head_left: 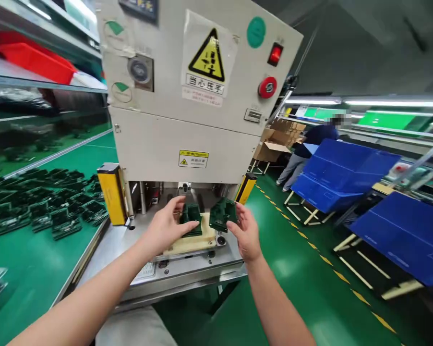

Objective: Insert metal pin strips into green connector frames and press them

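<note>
My left hand (169,223) is closed on a dark green circuit board assembly (192,218), with the thumb along its near edge. A second circuit board assembly (222,215) is gripped at its right side by my right hand (247,230), thumb in front and fingers behind. Both boards are over the cream-coloured fixture block (191,246) on the metal bed of a press machine (159,137). Whether the left board touches the block I cannot tell. The right board looks slightly tilted.
Yellow guard posts (112,194) flank the press opening. Many green board assemblies (40,202) lie on the green bench (36,269) to the left. A red bin (36,55) sits on a shelf above. Blue bins (339,173) and a person (306,144) are at right.
</note>
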`<state>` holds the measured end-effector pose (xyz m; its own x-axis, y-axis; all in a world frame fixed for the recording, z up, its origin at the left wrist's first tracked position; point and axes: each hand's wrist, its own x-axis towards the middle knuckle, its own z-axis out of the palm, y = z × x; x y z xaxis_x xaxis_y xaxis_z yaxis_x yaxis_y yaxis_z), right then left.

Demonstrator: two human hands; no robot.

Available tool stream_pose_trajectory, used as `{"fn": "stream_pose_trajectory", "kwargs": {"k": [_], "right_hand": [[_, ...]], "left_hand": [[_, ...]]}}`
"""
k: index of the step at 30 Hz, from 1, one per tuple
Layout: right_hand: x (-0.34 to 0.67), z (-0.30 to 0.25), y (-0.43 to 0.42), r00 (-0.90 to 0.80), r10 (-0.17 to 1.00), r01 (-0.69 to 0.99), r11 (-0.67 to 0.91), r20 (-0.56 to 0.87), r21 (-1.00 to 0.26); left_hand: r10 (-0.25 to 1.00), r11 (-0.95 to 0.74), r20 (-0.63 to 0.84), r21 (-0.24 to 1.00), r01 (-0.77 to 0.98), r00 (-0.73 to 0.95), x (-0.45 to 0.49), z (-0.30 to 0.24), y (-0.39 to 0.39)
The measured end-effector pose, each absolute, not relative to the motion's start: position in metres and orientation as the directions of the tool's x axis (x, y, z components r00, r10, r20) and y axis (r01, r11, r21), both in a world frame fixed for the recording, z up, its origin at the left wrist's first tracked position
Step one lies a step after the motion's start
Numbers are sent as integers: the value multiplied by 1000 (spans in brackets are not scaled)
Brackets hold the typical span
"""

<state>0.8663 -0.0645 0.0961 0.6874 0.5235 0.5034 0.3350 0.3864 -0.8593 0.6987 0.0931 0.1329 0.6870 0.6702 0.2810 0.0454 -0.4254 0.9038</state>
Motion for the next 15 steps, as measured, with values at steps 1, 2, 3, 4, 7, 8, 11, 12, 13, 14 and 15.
{"fn": "stream_pose_trajectory", "kwargs": {"k": [1, 2, 3, 4, 7, 8, 11, 12, 13, 14, 15], "right_hand": [[869, 102, -60, 656, 555, 350, 375, 510, -858], [870, 107, -55, 623, 590, 368, 357, 513, -858], [870, 113, -50, 586, 628, 394, 331, 512, -857], [870, 117, -45, 546, 668, 425, 299, 505, -854], [866, 125, -29, 420, 791, 493, 213, 445, -844], [864, 126, -24, 377, 826, 498, 199, 418, -844], [860, 127, -16, 309, 874, 516, 176, 374, -838], [859, 127, -15, 306, 878, 537, 161, 369, -828], [859, 127, -14, 310, 879, 560, 139, 362, -817], [859, 128, -14, 316, 882, 584, 110, 350, -804], [860, 129, -13, 322, 886, 604, 79, 334, -793]], "left_hand": [[706, -363, 254, 931, 30, 661, 696, 134, 94], [743, -306, 229, 952, 15, 629, 689, 136, 94], [776, -261, 206, 965, 7, 596, 676, 138, 93], [804, -230, 186, 973, 7, 565, 658, 139, 93], [860, -163, 109, 984, 67, 498, 590, 136, 89], [877, -136, 71, 985, 104, 476, 565, 132, 88], [901, -46, -52, 976, 213, 430, 503, 111, 82], [898, -18, -88, 972, 235, 432, 488, 102, 81], [889, 5, -116, 970, 245, 443, 478, 93, 81], [877, 18, -132, 970, 243, 463, 471, 84, 81], [862, 18, -134, 972, 234, 489, 468, 75, 81]]}}
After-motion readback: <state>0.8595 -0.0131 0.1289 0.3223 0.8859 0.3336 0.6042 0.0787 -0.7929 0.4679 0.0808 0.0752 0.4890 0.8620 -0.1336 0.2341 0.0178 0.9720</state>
